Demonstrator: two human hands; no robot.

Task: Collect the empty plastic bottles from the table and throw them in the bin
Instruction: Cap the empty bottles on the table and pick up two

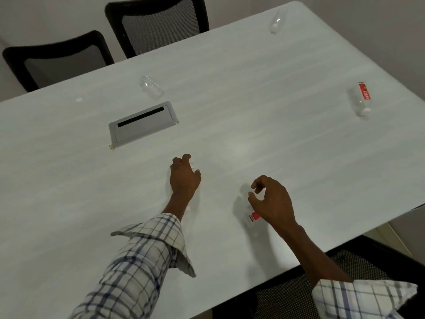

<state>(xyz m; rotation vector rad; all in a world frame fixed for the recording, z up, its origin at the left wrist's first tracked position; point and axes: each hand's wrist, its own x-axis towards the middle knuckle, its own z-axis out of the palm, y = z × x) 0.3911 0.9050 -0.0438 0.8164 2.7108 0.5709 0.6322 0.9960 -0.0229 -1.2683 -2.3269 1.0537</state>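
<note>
Both hands are down at the near edge, and three more bottles lie farther out.

The fingers (257,181) and thumb of your right hand (273,199) curl round the near red-labelled bottle (254,217), which lies on the table (230,88). Close round its middle before lifting, as thin empty plastic will likely slip from a loose pinch. Your left hand (184,178) bends its fingers over something clear, too faint to tell whether it grips. Beyond lie a ribbed bottle (150,87) by the cable hatch (142,125), a second labelled bottle (361,100) out right, and a far bottle (277,20). No bin shows.
</note>
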